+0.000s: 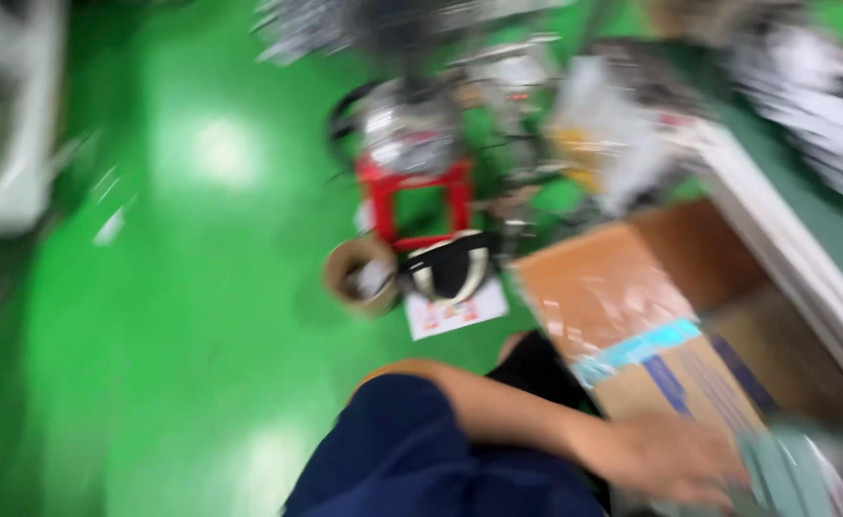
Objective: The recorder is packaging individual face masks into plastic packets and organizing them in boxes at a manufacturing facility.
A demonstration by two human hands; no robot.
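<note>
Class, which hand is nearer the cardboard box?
Apparently the left hand: it lies at the near end of the cardboard box; the right hand is out of view.

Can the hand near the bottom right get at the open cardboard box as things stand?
Probably yes. The hand already lies at the near edge of the cardboard box, whose flaps are open, and nothing shows between them. The picture is blurred, so which hand it is and its grip cannot be told.

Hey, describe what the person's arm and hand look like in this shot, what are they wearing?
Only one arm shows clearly, motion-blurred. It is bare from above the elbow to the hand: no glove, watch or sleeve on the forearm that I can make out. Dark navy cloth lies beside the upper arm. Which hand it is, I cannot tell.
</note>
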